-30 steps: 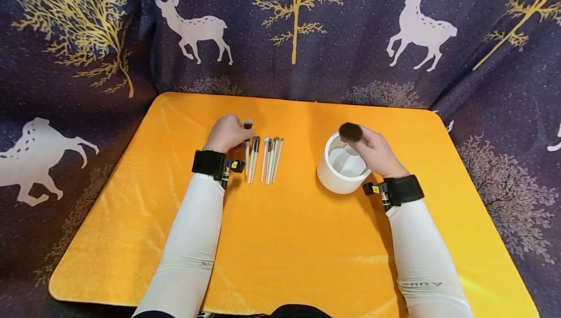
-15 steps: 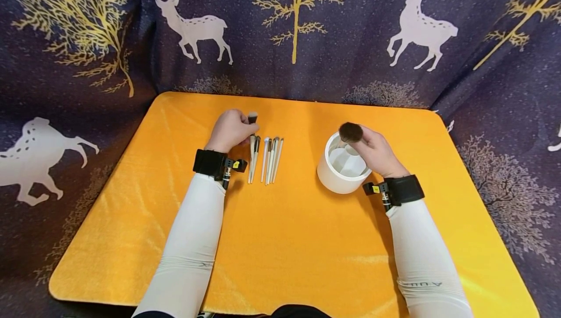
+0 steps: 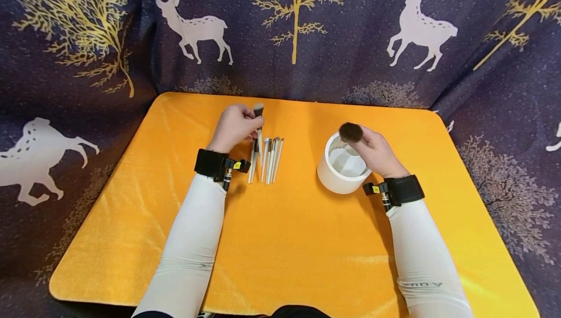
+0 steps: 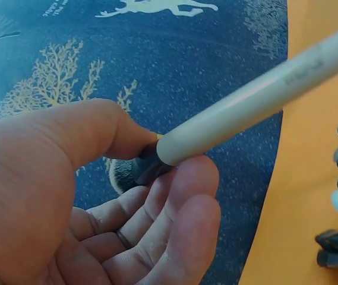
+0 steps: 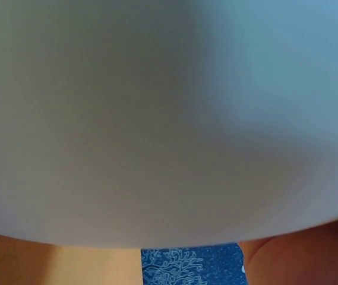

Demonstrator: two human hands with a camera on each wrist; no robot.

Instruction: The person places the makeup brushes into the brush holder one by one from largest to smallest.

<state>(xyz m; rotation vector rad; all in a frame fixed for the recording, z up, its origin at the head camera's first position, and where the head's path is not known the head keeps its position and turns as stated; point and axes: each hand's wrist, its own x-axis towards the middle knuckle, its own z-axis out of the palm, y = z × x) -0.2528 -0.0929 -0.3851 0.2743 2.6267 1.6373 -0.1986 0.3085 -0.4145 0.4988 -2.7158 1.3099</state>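
In the head view, my left hand (image 3: 236, 125) pinches a makeup brush (image 3: 259, 109) near its bristle end, with the bristles up. The left wrist view shows the thumb and fingertips on its dark ferrule, and the pale handle (image 4: 246, 113) running to the upper right. My right hand (image 3: 380, 151) grips the right rim of a white round cup (image 3: 337, 181). A large brush with fluffy dark bristles (image 3: 350, 132) stands in the cup, beside the thumb. The cup's wall (image 5: 127, 148) fills most of the right wrist view, hiding the fingers.
Several slim makeup brushes (image 3: 272, 162) lie side by side just right of the left hand, bristles pointing away. They rest on an orange cloth-covered table (image 3: 298, 245). A dark curtain (image 3: 271, 79) with deer and trees hangs behind the table's far edge.
My left hand has lifted the brush off the left end of the row and moved it up and slightly right. The right hand and cup have stayed put.
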